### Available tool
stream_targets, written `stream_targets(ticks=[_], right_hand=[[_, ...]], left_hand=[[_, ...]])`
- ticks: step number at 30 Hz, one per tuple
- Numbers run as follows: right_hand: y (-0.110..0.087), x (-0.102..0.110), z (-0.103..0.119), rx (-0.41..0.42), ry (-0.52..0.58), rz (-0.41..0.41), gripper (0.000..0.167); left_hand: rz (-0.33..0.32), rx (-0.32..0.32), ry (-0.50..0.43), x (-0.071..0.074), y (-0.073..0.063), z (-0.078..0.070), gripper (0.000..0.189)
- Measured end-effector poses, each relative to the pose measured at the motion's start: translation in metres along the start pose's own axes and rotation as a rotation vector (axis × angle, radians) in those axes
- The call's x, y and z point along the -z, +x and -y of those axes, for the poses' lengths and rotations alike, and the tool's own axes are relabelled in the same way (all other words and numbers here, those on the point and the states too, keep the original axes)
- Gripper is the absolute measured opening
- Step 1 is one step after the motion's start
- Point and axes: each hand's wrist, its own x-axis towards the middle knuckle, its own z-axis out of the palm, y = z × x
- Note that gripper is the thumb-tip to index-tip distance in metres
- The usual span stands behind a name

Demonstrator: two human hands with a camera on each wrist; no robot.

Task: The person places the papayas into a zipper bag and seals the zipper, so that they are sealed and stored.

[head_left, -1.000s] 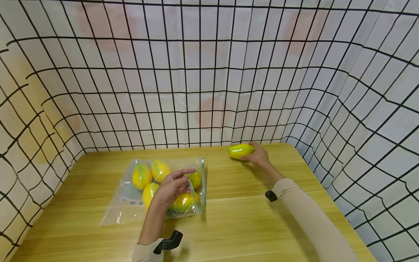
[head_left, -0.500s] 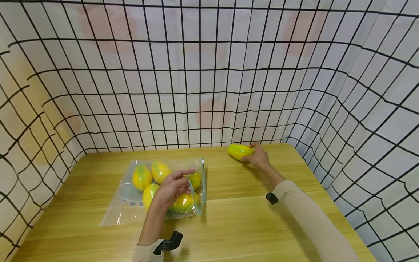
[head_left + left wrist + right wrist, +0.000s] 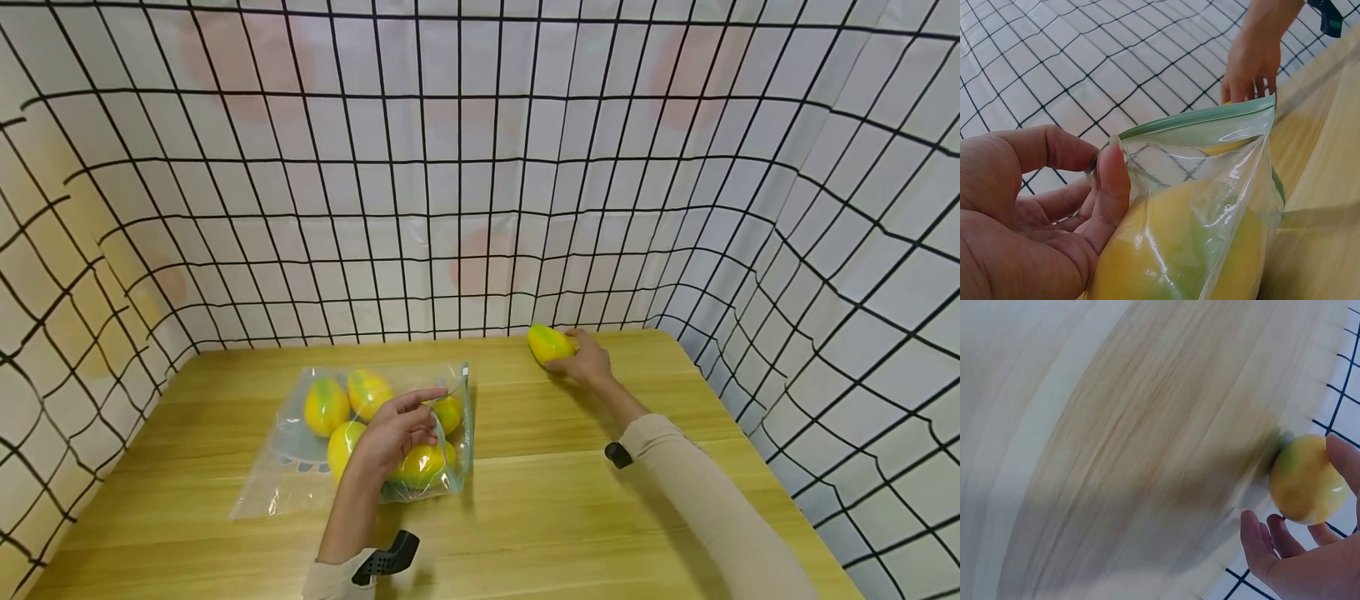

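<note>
At the back of the table, my right hand grips a yellow-green mango near its end. In the right wrist view the thumb lies on top of that mango, with the fingers along its lower side. A clear zip bag lies on the left half of the table with several similar mangoes inside. My left hand pinches the bag's green zip edge between thumb and finger. In the left wrist view the zip mouth stands raised above one bagged mango.
The wooden table runs up to a white wall covered by black netting. Netting and white sheeting also line both sides. A black band sits on the left wrist, another black device at the right cuff.
The mango in my right hand has turned, its free end swinging toward the back, and the hand has shifted slightly. My left hand and the bag have stayed put.
</note>
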Motion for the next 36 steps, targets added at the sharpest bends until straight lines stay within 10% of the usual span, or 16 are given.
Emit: stream_targets(ticks=[36], right_hand=[[-0.037, 0.008, 0.023, 0.133, -0.019, 0.05, 0.078]], left_hand=[[-0.009, 0.021, 0.007, 0.0, 0.0, -0.001, 0.049]])
